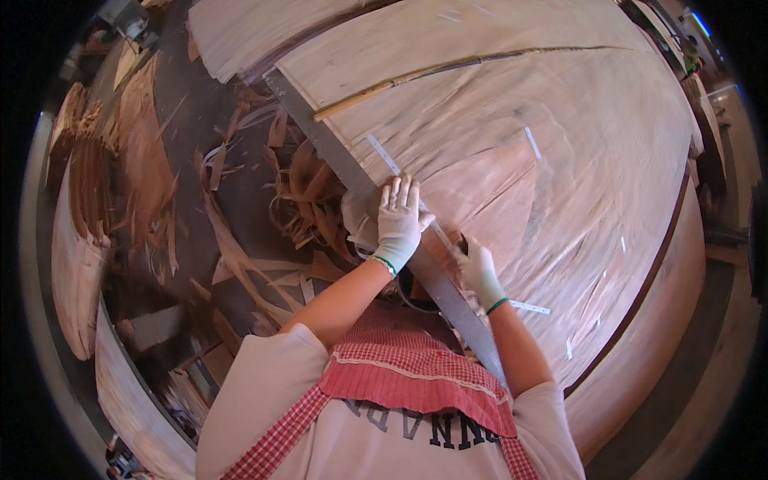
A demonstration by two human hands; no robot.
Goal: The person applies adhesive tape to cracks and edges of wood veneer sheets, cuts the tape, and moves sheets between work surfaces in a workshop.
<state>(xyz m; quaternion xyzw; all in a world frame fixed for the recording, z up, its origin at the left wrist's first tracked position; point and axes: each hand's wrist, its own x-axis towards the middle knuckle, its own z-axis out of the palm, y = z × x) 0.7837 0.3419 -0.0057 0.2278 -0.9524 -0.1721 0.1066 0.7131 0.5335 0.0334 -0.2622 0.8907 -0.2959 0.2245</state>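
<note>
My left hand, in a white glove with a green cuff, lies flat with its fingers stretched near the edge of a large pale wood veneer sheet. Under it runs a narrow white tape strip, which comes out again past the thumb towards my right hand. Gloved likewise, my right hand is closed just above the sheet. A small dark thing shows at its fingers, too little of it to name. A reddish veneer patch with a dark split lies beyond both hands.
A grey metal edge borders the sheet on my side. Torn veneer scraps pile up to the left. Stacked veneer stands at the far left. A thin wood strip lies along a seam; another tape piece sticks farther right.
</note>
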